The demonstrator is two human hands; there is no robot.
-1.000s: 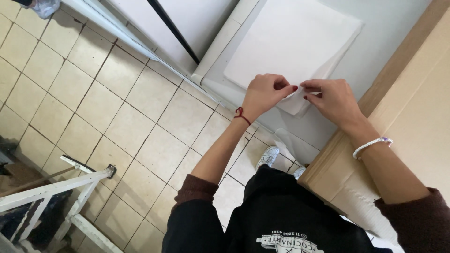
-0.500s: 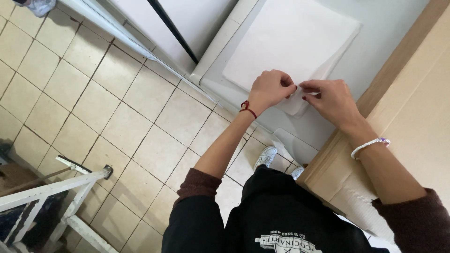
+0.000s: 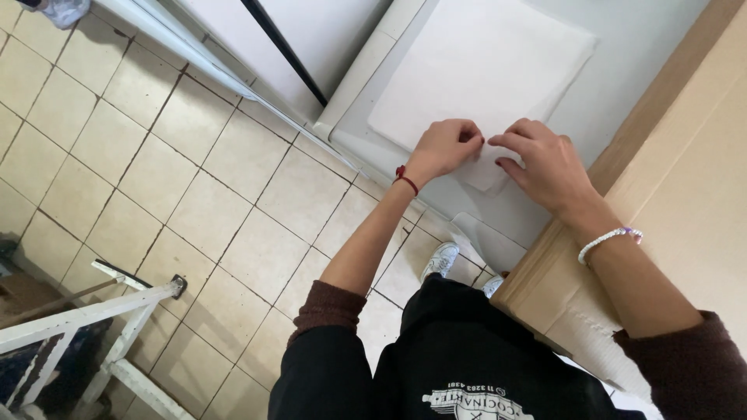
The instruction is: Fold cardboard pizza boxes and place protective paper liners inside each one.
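A stack of white paper sheets (image 3: 482, 70) lies on a pale grey surface (image 3: 654, 54). My left hand (image 3: 445, 146), with a red string at the wrist, pinches the near corner of the sheet. My right hand (image 3: 545, 167), wearing a white bead bracelet, pinches the same corner from the other side. The fingertips of both hands almost touch over the paper's corner. The corner itself is mostly hidden under my fingers.
A brown cardboard panel (image 3: 685, 194) leans along the right. Beige floor tiles (image 3: 156, 179) fill the left. A white metal frame (image 3: 85, 319) stands at the lower left. My white shoes (image 3: 441, 259) show below the surface's edge. A white cabinet with a black strip (image 3: 284, 50) is at the top.
Both hands stay pinched on the paper's corner, shifting only slightly. The paper has not visibly moved.
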